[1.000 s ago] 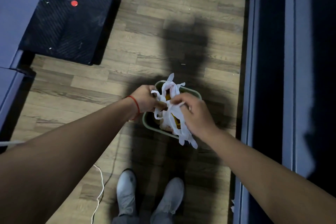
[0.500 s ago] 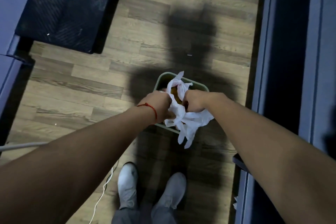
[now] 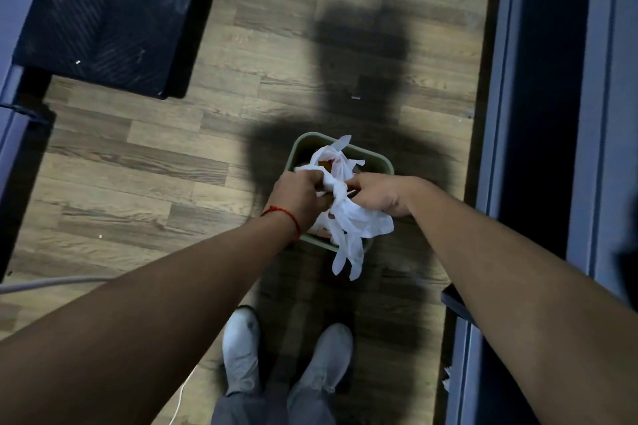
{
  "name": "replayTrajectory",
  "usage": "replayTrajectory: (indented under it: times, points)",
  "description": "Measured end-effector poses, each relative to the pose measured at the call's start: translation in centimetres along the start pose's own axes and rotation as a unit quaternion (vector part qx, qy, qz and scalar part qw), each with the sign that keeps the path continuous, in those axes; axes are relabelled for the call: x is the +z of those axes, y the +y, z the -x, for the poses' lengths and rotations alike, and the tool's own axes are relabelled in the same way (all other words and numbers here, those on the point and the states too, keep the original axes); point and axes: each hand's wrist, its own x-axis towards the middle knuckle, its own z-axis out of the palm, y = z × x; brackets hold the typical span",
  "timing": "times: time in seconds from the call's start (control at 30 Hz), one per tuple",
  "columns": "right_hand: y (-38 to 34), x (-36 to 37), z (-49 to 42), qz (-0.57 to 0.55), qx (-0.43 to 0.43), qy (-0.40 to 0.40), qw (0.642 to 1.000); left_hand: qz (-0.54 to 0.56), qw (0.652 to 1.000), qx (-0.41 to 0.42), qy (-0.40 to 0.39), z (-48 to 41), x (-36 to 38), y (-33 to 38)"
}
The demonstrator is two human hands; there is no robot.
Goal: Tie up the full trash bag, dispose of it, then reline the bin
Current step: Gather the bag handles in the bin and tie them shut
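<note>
The bin [image 3: 374, 153], a small green one with rounded corners, is seen from above on the wooden floor [image 3: 165, 155], and the white trash bag [image 3: 362, 222] is still inside it, with its gathered top raised above the rim. Both arms are stretched forward and down to the bin, and the two hands are met just over its near half. The left hand [image 3: 300, 197] is held on the left side of the bin with its back turned up; its fingers [image 3: 312, 179] are curled tightly round a bunch of the white plastic. A thin red thread [image 3: 286, 216] is worn on this wrist. The right hand [image 3: 376, 197] is held on the right side of the bin, also with its back up, and its fingers [image 3: 359, 183] are closed on the plastic beside the left hand, so that the bag is gripped between the two. Loose ends of the bag are hung over the near rim of the bin, and other ends are stood up toward the far rim. Something orange is seen through the opening. Two light shoes [image 3: 241, 355] are placed on the floor on the near side of the bin. A black mat [image 3: 103, 10] is laid well apart from the bin, to the far left.
</note>
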Motion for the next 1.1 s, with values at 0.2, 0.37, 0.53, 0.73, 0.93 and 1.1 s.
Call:
replayTrajectory:
  times: [0.2,0.37,0.53,0.73,0.93,1.1]
  points:
    - [0.9,0.1,1.5,-0.053,-0.008,0.068,0.996,-0.106,0.993,0.044,-0.02,0.0,-1.2,-1.4]
    - [0.9,0.1,1.9,-0.132,-0.002,0.274,0.953,-0.184,0.977,0.097,0.043,0.3,-2.8,-2.6]
    - [0.6,1.1,1.4,-0.032,-0.015,0.486,0.873,-0.327,0.928,0.167,0.063,0.6,-3.6,-3.3]
    - [6.4,-1.8,1.7,0.186,0.091,0.522,0.828,-0.425,0.882,0.202,-0.007,0.3,-7.2,-10.5]
    - [12.5,-1.8,-2.1,0.191,0.159,0.504,0.827,-0.478,0.866,0.143,-0.021,0.4,-7.1,-19.5]
    - [15.6,-1.5,-3.5,0.22,0.169,0.507,0.816,-0.477,0.871,0.115,-0.01,-0.2,-6.5,-23.1]
